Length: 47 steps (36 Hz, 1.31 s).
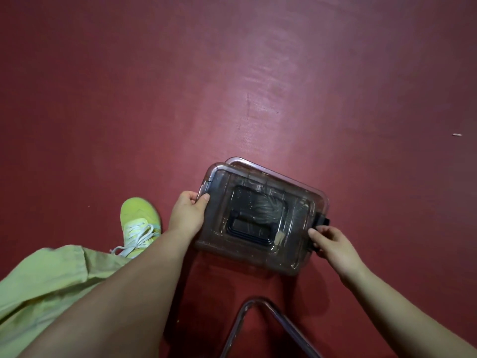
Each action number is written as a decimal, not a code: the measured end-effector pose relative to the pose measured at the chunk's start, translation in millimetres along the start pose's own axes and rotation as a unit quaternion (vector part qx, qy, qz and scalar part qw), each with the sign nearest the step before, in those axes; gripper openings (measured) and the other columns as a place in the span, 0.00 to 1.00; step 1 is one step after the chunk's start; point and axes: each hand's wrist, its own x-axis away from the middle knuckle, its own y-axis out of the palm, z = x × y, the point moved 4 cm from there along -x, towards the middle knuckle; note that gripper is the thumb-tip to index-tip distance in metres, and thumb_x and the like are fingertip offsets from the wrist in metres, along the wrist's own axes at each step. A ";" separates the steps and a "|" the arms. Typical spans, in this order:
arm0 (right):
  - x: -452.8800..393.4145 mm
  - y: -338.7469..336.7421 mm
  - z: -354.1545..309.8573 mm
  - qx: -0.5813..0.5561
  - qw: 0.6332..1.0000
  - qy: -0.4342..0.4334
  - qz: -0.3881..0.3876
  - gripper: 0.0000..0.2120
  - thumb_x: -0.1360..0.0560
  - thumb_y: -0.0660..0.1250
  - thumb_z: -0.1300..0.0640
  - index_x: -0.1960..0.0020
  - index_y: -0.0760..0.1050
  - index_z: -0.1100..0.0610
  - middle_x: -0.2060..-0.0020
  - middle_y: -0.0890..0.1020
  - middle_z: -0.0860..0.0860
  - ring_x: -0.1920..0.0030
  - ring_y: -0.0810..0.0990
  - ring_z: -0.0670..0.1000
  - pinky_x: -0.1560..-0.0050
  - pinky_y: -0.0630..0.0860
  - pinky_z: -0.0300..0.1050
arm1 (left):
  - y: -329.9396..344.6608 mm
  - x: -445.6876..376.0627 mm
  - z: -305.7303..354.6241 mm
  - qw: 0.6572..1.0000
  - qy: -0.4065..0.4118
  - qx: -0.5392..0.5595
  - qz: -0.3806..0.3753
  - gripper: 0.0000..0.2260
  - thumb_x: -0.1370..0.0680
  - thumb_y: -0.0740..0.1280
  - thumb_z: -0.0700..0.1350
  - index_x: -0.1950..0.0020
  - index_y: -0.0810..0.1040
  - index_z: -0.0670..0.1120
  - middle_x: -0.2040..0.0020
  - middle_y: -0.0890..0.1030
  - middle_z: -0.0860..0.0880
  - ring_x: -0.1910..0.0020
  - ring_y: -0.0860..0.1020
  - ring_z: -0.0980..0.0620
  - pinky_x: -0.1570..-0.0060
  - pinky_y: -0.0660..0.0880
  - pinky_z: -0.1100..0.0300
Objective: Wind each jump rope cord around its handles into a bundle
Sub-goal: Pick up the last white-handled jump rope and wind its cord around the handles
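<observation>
A clear plastic storage box point(296, 254) with a transparent lid point(219, 177) sits on the red floor in front of me. The lid lies slightly askew over the box rim. Through it I see dark coiled cord point(265, 208) and a black lid handle point(247, 226). My left hand point(187, 215) grips the lid's left edge, thumb on top. My right hand point(329, 240) holds the black latch point(324, 223) on the box's right side. No jump rope handles are plainly visible.
The red floor point(232, 73) stretches all around. My foot in a yellow-green sneaker point(139, 223) and a light green trouser leg point(46, 288) are at the lower left. A bent metal tube frame point(258, 303) stands just below the box.
</observation>
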 end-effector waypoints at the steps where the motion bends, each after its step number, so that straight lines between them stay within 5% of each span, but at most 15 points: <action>1: -1.1 1.0 2.9 0.003 1.000 0.000 0.011 0.14 0.24 0.69 0.52 0.44 0.74 0.59 0.57 0.81 0.51 0.59 0.79 0.48 0.55 0.76 0.45 | 1.5 -0.3 0.5 1.000 0.003 -0.003 -0.002 0.08 0.21 0.65 0.49 0.53 0.72 0.45 0.64 0.74 0.52 0.61 0.73 0.49 0.61 0.65 0.58; 3: -3.9 0.4 2.3 -0.006 0.999 -0.001 0.039 0.19 0.26 0.71 0.52 0.39 0.72 0.58 0.51 0.82 0.54 0.54 0.81 0.51 0.50 0.78 0.51 | 3.2 -1.2 1.5 1.000 0.014 -0.019 -0.007 0.07 0.21 0.65 0.49 0.52 0.73 0.45 0.60 0.76 0.50 0.58 0.75 0.47 0.59 0.65 0.58; 6: -8.0 -1.9 -8.1 0.005 0.998 -0.025 0.057 0.17 0.28 0.72 0.52 0.42 0.75 0.58 0.52 0.83 0.55 0.58 0.80 0.51 0.55 0.75 0.48 | 3.7 -2.2 1.5 0.999 0.026 -0.035 -0.018 0.06 0.21 0.65 0.47 0.47 0.74 0.46 0.54 0.79 0.49 0.52 0.77 0.46 0.55 0.68 0.58; 10: -21.1 -6.3 4.6 0.009 0.999 -0.004 0.044 0.36 0.40 0.71 0.38 0.37 0.71 0.55 0.48 0.82 0.55 0.54 0.81 0.54 0.54 0.77 0.52 | 5.7 -0.1 0.4 0.997 0.045 -0.047 -0.049 0.15 0.21 0.64 0.45 0.35 0.73 0.47 0.43 0.80 0.49 0.42 0.77 0.48 0.43 0.70 0.57; 16: -3.8 -3.7 -8.4 0.060 0.994 -0.049 0.073 0.22 0.27 0.70 0.63 0.35 0.72 0.53 0.50 0.83 0.47 0.51 0.82 0.48 0.47 0.80 0.53 | 6.7 0.1 -6.3 0.993 0.058 -0.086 -0.057 0.21 0.21 0.64 0.45 0.28 0.68 0.50 0.35 0.77 0.48 0.37 0.75 0.48 0.36 0.68 0.55; 18: 2.6 1.6 -7.5 0.058 0.994 -0.066 0.069 0.23 0.27 0.69 0.63 0.32 0.72 0.53 0.46 0.82 0.46 0.46 0.81 0.46 0.41 0.77 0.50 | 6.7 3.0 -10.1 0.993 0.055 -0.087 -0.062 0.20 0.20 0.63 0.44 0.28 0.67 0.49 0.34 0.76 0.48 0.35 0.73 0.49 0.36 0.66 0.57; 22: 4.2 6.5 7.8 -0.039 0.997 -0.054 0.043 0.31 0.32 0.70 0.48 0.29 0.69 0.47 0.39 0.80 0.47 0.39 0.78 0.49 0.37 0.74 0.59 | 6.9 7.8 -19.6 0.992 0.047 -0.098 -0.068 0.19 0.20 0.62 0.43 0.28 0.67 0.50 0.33 0.75 0.48 0.34 0.72 0.49 0.38 0.66 0.57; 25: 8.2 6.6 4.0 -0.084 0.993 -0.070 0.034 0.23 0.26 0.69 0.56 0.33 0.72 0.43 0.40 0.81 0.45 0.40 0.79 0.49 0.36 0.73 0.59 | 7.3 6.4 -19.1 0.991 0.048 -0.101 -0.078 0.19 0.19 0.61 0.44 0.28 0.66 0.51 0.34 0.75 0.48 0.35 0.73 0.48 0.38 0.67 0.56; 28: 0.9 1.7 4.9 -0.097 0.991 -0.074 0.048 0.25 0.23 0.66 0.64 0.29 0.68 0.45 0.39 0.80 0.46 0.38 0.77 0.49 0.35 0.72 0.60 | 15.1 6.6 -6.4 0.987 0.070 -0.097 -0.104 0.20 0.19 0.60 0.44 0.26 0.64 0.52 0.34 0.75 0.50 0.34 0.72 0.49 0.38 0.66 0.59; 38: -25.3 -2.9 20.9 -0.033 0.994 -0.055 0.093 0.28 0.24 0.65 0.57 0.30 0.63 0.35 0.38 0.78 0.47 0.38 0.77 0.52 0.39 0.75 0.63 | 25.2 -5.8 11.2 0.985 0.060 -0.145 -0.078 0.22 0.19 0.60 0.46 0.25 0.63 0.48 0.27 0.68 0.46 0.28 0.66 0.47 0.30 0.62 0.53; 43: -29.1 -7.5 15.5 0.015 0.993 -0.047 0.110 0.25 0.24 0.67 0.61 0.30 0.70 0.46 0.54 0.80 0.46 0.53 0.80 0.52 0.46 0.78 0.59 | 19.7 -16.3 13.8 0.982 0.073 -0.170 -0.033 0.22 0.23 0.68 0.49 0.29 0.71 0.48 0.35 0.74 0.43 0.36 0.72 0.43 0.35 0.68 0.52; 47: -29.2 -18.1 7.3 0.111 0.979 -0.038 0.165 0.34 0.30 0.75 0.55 0.28 0.65 0.57 0.45 0.77 0.56 0.50 0.77 0.53 0.46 0.73 0.47 | 15.2 -16.5 17.0 0.981 0.055 -0.186 0.015 0.30 0.26 0.71 0.50 0.26 0.65 0.48 0.31 0.69 0.42 0.32 0.66 0.40 0.33 0.63 0.50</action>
